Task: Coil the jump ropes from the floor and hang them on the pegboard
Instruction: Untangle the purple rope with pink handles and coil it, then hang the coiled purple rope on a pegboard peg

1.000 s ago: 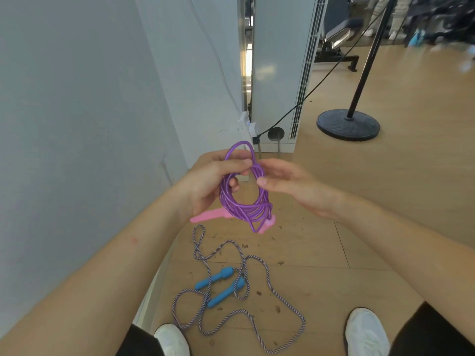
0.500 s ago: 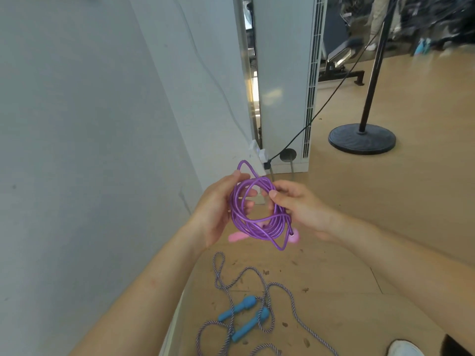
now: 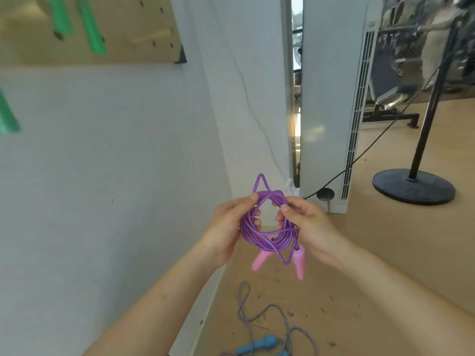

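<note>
Gripping opposite sides of the coil, the left hand (image 3: 226, 227) and right hand (image 3: 307, 224) are closed on the purple rope (image 3: 267, 231), which is held in front of the wall (image 3: 115, 176), above the floor (image 3: 385, 253). Two pink handles (image 3: 299, 260) hang below the coil. A second rope (image 3: 280, 327) with blue handles (image 3: 257, 344) lies uncoiled on the floor. The pegboard (image 3: 123, 29) is seen at upper left, with green items (image 3: 90, 24) hanging on it.
</note>
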A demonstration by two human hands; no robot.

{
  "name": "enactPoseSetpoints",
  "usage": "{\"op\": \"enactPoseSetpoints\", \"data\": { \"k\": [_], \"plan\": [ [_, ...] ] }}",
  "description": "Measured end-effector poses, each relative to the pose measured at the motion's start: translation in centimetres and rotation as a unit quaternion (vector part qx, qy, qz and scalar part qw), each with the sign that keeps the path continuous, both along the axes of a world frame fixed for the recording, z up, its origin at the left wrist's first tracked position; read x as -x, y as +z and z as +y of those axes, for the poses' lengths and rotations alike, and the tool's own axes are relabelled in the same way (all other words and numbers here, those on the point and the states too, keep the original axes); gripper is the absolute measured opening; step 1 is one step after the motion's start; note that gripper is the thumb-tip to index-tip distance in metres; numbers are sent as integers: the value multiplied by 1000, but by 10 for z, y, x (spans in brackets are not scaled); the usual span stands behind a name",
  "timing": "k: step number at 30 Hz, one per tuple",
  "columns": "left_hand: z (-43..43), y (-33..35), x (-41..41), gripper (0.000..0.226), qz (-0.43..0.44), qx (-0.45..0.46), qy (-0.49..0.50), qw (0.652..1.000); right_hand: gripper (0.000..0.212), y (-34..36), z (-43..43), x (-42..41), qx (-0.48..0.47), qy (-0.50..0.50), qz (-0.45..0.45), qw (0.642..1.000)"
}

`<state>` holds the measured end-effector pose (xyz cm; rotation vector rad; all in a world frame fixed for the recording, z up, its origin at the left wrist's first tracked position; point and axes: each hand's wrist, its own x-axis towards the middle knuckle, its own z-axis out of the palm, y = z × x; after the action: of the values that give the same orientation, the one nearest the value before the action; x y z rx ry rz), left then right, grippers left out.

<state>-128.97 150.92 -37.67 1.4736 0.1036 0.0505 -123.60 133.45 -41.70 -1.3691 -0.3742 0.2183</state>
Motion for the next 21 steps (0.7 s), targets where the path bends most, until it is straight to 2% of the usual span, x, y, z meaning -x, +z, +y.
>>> {"op": "enactPoseSetpoints", "data": {
  "k": [4, 8, 15, 21],
  "plan": [
    [13, 43, 10, 26, -57, -16, 67, 996, 19, 37, 21, -4, -37, 24, 1, 999],
    [26, 91, 12, 30, -142, -4, 156, 978, 17, 96, 49, -12, -57, 48, -24, 997],
    [51, 172, 18, 14, -269, 2, 259, 928, 26, 197, 95, -19, -78, 105, -65, 989],
    [64, 212, 35, 6, -359, -60, 330, 871, 25, 247, 133, -8, -94, 117, -137, 979]
  ]
}}
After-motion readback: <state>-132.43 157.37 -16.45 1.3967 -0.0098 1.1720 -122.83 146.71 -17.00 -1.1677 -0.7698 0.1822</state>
